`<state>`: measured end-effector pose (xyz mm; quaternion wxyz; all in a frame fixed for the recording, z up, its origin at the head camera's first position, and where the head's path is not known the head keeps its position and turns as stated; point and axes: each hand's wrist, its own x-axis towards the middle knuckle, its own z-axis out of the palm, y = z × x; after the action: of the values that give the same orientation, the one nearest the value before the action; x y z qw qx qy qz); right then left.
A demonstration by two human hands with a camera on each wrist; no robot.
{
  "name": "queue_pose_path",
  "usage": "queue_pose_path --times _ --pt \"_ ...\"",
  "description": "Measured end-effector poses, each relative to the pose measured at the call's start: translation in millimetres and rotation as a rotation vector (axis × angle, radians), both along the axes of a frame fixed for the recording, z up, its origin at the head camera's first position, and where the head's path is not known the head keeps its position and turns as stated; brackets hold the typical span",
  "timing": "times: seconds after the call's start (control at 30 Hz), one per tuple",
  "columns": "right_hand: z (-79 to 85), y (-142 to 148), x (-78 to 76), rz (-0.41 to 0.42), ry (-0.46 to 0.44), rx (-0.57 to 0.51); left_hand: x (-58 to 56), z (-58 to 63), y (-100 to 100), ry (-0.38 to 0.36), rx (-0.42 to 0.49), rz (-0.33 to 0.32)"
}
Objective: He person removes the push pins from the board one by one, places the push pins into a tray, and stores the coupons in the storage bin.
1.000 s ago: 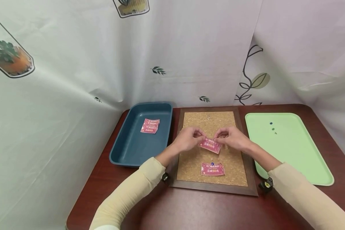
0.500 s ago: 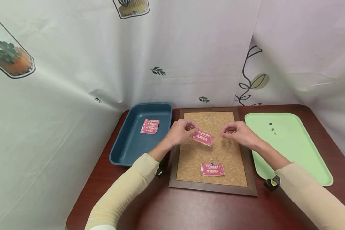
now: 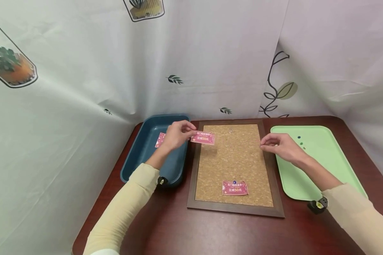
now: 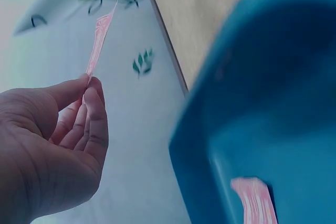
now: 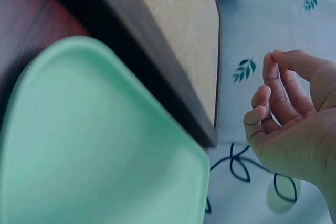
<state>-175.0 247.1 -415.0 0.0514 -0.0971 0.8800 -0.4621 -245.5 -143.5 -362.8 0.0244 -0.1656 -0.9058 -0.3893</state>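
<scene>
My left hand (image 3: pixel 177 134) pinches a pink coupon (image 3: pixel 203 137) by its left edge, held up between the blue tray (image 3: pixel 137 150) and the framed cork board (image 3: pixel 233 159). In the left wrist view the same coupon (image 4: pixel 98 45) shows nearly edge-on above the thumb. My right hand (image 3: pixel 284 147) hovers over the board's right frame and the green tray's left edge, thumb and index fingertips together. Nothing shows clearly between them; a small item could be hidden there. A second coupon (image 3: pixel 234 188) is fixed low on the cork with a blue pushpin (image 3: pixel 234 182).
Partly behind my left hand, more coupons (image 3: pixel 160 140) lie in the blue tray. The green tray (image 3: pixel 316 166) at the right holds several small pins (image 3: pixel 301 143). One clear pin (image 3: pixel 231 131) is near the board's top. A printed fabric wall (image 3: pixel 204 63) stands behind the table.
Both hands were together over the board at the coupon. They have parted: the left hand carried it left toward the blue tray, the right hand moved right toward the green tray.
</scene>
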Motion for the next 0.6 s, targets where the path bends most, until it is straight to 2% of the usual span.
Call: queue_pose_path --times 0.13,0.27,0.6 --pt "-2.9 16 6.2 -0.033 0.000 0.030 -6.9 2.1 -24 0.028 -0.017 0.090" --pt "-6.3 30 13.3 -0.051 0.006 0.055 -11.2 2.2 -47 -0.004 -0.019 0.169" --pt "-16.6 58 25.3 -0.125 -0.010 0.051 -18.6 -12.1 -89 -0.080 -0.055 0.330"
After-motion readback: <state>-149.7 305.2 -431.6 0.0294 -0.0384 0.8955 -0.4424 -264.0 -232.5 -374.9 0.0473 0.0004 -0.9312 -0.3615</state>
